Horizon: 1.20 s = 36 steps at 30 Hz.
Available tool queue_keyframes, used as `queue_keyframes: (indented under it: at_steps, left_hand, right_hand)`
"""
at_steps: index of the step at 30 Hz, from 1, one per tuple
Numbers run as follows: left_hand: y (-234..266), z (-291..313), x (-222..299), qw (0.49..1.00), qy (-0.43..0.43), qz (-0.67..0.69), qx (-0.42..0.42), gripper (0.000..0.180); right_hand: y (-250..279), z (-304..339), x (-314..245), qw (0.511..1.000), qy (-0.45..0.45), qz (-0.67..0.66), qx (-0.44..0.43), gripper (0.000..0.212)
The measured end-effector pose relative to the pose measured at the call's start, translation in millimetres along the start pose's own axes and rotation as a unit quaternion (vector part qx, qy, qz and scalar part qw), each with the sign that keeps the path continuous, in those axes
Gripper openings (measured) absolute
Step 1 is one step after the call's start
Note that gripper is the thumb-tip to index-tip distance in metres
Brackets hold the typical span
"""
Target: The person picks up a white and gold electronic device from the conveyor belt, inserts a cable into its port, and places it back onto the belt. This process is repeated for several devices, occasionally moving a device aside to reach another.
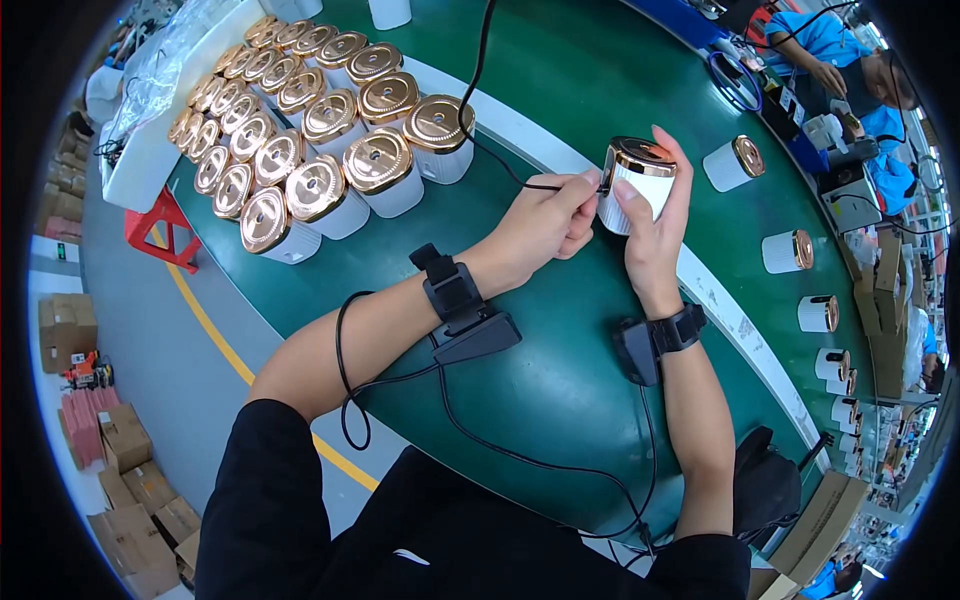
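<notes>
White and gold canister point(655, 190), one piece, gold end up: held off the table, over the white rail, ahead of the wearer and slightly to the right. Right hand point(655, 250): wrapped around the canister, thumb across the near white wall, fingers along the far right side. Left hand point(540, 228): closed on the end of a black cable point(486, 40), fingertips right against the canister's left side; plug mostly hidden by the fingers, so impossible to tell whether seated. Cable slack, hanging in from the top edge.

Green table point(560, 340), divided by a curving white rail point(715, 290). Near side, to the left: gold-topped canisters point(338, 126), many, in close rows, beside a white foam tray point(150, 180) with clear plastic wrap point(165, 75). Far side, to the right: single canisters point(783, 253), spaced out in a line, lying or tilted, gold ends to the right.

Wrist straps point(452, 290), black, one per wrist, each with a small box and wire. Red stool point(160, 232), left of table. Cardboard boxes point(125, 440), stacked at far left. Co-worker in blue point(815, 38), upper right.
</notes>
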<state>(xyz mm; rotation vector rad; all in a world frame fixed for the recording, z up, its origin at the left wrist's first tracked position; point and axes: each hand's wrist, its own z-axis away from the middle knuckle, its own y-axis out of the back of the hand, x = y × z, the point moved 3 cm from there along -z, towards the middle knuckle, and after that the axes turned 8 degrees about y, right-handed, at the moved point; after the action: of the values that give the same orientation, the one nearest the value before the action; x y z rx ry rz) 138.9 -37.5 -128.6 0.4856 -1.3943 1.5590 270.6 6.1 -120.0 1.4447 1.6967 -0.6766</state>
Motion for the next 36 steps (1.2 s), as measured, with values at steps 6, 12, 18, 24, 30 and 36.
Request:
queue_keyframes:
  at_steps: [6, 12, 18, 24, 30, 36]
  left_hand:
    - [5.1, -2.1, -0.7, 1.0, 0.011, 0.012, -0.025, 0.039]
    - [3.2, -0.8, -1.9, 0.999, 0.028, 0.015, -0.029, 0.042]
    - [1.4, -1.2, -1.6, 0.997, 0.054, 0.008, -0.051, 0.042]
    - [9.3, 1.2, -3.8, 0.998, 0.013, 0.048, -0.024, 0.039]
    - [0.7, -3.6, -7.1, 0.995, -0.008, 0.093, -0.019, 0.038]
    - [15.4, -0.7, -3.0, 0.991, -0.01, 0.134, -0.021, 0.04]
  right_hand:
    - [-1.1, 1.0, -0.2, 1.0, 0.013, 0.012, 0.002, 0.052]
    - [0.4, 1.2, 5.1, 0.999, -0.035, -0.028, -0.007, 0.045]
    - [8.1, -7.2, 10.5, 0.98, -0.155, -0.12, -0.037, 0.044]
    - [-1.1, -11.1, 4.3, 0.998, -0.066, -0.019, -0.018, 0.049]
    - [74.8, -75.2, 50.1, 0.979, 0.028, 0.11, 0.17, 0.038]
    - [23.5, -125.7, 32.8, 0.826, 0.223, 0.517, -0.021, 0.036]
